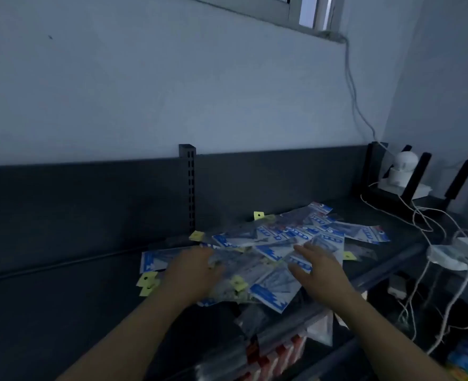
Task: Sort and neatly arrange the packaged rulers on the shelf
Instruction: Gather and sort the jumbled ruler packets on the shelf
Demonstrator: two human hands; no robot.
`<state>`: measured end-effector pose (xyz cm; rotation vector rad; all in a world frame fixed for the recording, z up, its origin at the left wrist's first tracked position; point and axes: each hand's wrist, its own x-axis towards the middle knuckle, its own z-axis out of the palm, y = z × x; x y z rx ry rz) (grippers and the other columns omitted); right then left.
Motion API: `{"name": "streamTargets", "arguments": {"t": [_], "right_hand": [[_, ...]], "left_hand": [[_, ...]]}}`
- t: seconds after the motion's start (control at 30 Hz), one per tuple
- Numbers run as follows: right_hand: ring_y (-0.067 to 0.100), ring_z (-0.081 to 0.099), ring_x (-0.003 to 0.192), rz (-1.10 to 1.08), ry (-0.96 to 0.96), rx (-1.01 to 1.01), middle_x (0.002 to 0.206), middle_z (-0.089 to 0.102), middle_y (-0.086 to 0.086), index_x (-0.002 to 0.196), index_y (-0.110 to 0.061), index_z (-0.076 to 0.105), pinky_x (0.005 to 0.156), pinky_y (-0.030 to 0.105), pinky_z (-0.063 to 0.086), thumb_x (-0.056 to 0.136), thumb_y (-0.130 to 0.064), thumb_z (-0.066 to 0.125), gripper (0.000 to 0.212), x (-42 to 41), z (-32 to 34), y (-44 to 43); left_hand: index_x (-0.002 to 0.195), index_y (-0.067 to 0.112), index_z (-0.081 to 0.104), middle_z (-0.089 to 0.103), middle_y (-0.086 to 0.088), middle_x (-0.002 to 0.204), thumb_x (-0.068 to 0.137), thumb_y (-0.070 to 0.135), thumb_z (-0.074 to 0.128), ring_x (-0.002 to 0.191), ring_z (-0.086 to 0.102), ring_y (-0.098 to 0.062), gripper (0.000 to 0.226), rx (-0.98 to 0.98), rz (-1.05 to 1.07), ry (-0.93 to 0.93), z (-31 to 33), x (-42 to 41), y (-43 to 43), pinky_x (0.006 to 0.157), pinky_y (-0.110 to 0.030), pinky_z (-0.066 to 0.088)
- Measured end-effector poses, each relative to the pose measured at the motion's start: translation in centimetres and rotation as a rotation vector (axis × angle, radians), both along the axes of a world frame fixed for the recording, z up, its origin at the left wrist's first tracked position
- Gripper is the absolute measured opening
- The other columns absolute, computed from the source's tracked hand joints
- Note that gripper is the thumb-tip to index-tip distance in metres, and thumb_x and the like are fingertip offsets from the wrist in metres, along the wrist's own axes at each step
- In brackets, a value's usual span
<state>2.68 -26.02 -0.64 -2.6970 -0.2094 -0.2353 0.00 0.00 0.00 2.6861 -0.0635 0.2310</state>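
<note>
Where the fingers [307,251] of the right hand [319,268] spread out straight and loose, they lie over a blue-edged packet at the right of the pile and grip nothing. The left hand [191,270] is knuckles-up on the left part of the same pile. Its fingers bend down onto the clear wrappers, but they are too blurred to tell whether they pinch a packet or only press on it. Both bare forearms reach in from the near edge.

The packaged rulers [276,243] lie in a loose, overlapping heap on the dark shelf [62,284], with blue headers pointing every way and small yellow tags [147,281] poking out at the edges. The heap stretches from the near left towards the far right. Behind it a slotted post [190,185] stands against the back panel. At the far right a white camera [403,166] sits in the corner, and white cables [419,215] trail from it along the right side. Red boxes [276,356] show on a lower shelf, near the bottom.
</note>
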Motion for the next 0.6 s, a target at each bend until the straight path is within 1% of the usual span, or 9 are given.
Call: {"name": "streamTargets", "arguments": {"t": [0.03,0.1,0.17,0.3,0.37,0.47,0.53,0.57,0.6], "right_hand": [[0.019,0.022,0.144,0.025,0.004,-0.013,0.155,0.029,0.004,0.145,-0.022,0.037,0.117,0.037,0.019,0.095,-0.042,0.049,0.055,0.9,-0.6,-0.6],[0.019,0.023,0.143,0.082,0.029,-0.058,0.154,0.031,0.005,0.144,-0.023,0.039,0.117,0.037,0.02,0.094,-0.046,0.049,0.056,2.7,-1.6,-1.5],[0.018,0.021,0.144,0.143,0.071,-0.085,0.154,0.03,0.004,0.145,-0.024,0.038,0.117,0.038,0.018,0.094,-0.049,0.048,0.057,4.0,-2.5,-1.7],[0.013,0.026,0.14,0.213,0.031,-0.205,0.15,0.034,-0.006,0.14,-0.032,0.04,0.116,0.036,0.017,0.083,-0.062,0.024,0.067,5.0,-4.0,-1.7],[0.011,0.03,0.137,0.213,-0.012,-0.202,0.145,0.037,-0.01,0.138,-0.034,0.043,0.114,0.036,0.018,0.083,-0.062,0.023,0.064,5.4,-4.5,-1.9],[0.011,0.036,0.132,0.226,-0.037,-0.17,0.141,0.039,-0.011,0.136,-0.034,0.044,0.113,0.035,0.02,0.091,-0.058,0.028,0.054,5.6,-4.7,-2.0],[0.013,0.033,0.134,0.221,-0.027,-0.144,0.145,0.036,-0.008,0.137,-0.035,0.043,0.114,0.036,0.018,0.088,-0.058,0.025,0.058,5.6,-4.7,-2.0],[0.015,0.029,0.138,0.23,-0.027,-0.118,0.15,0.032,-0.005,0.139,-0.034,0.043,0.115,0.036,0.016,0.09,-0.058,0.029,0.056,5.6,-4.6,-1.9],[0.017,0.025,0.141,0.256,-0.031,-0.081,0.154,0.028,-0.003,0.14,-0.032,0.042,0.116,0.035,0.015,0.094,-0.054,0.036,0.052,5.6,-4.6,-1.7]], "left_hand": [[0.125,0.022,0.059,0.06,-0.001,0.124,0.094,0.046,0.049,0.107,0.058,-0.019,0.04,0.013,0.011,0.023,-0.3,0.6,-0.7,0.087,-0.031,0.05],[0.108,0.021,0.062,0.063,-0.001,0.104,0.092,0.046,0.05,0.094,0.059,-0.018,0.033,0.058,0.024,0.06,-1.1,1.9,-1.7,0.078,-0.032,0.051],[0.089,0.018,0.055,0.054,0.0,0.085,0.091,0.042,0.053,0.08,0.055,-0.017,0.023,0.109,0.033,0.107,-1.7,2.7,-2.4,0.067,-0.031,0.046],[0.071,0.017,0.047,0.045,-0.001,0.071,0.087,0.031,0.061,0.067,0.047,-0.016,0.025,0.119,0.099,0.084,-2.8,3.8,-2.8,0.06,-0.029,0.039],[0.072,0.017,0.041,0.042,-0.005,0.072,0.085,0.027,0.063,0.065,0.045,-0.017,0.027,0.069,0.123,0.094,-3.0,4.1,-2.9,0.058,-0.028,0.034],[0.086,0.018,0.051,0.054,-0.006,0.087,0.087,0.033,0.063,0.079,0.053,-0.018,0.019,0.032,0.133,0.154,-2.7,4.0,-2.6,0.067,-0.029,0.042],[0.083,0.02,0.053,0.056,-0.003,0.09,0.086,0.044,0.062,0.082,0.054,-0.017,0.025,0.112,0.134,0.143,-2.8,3.9,-2.1,0.068,-0.03,0.044],[0.082,0.023,0.053,0.054,0.0,0.089,0.084,0.049,0.062,0.081,0.053,-0.015,0.027,0.136,0.13,0.132,-2.9,3.8,-1.8,0.067,-0.03,0.043],[0.086,0.025,0.056,0.054,0.002,0.092,0.083,0.052,0.063,0.083,0.053,-0.013,0.028,0.128,0.125,0.141,-2.9,3.6,-1.6,0.068,-0.029,0.045]]}}
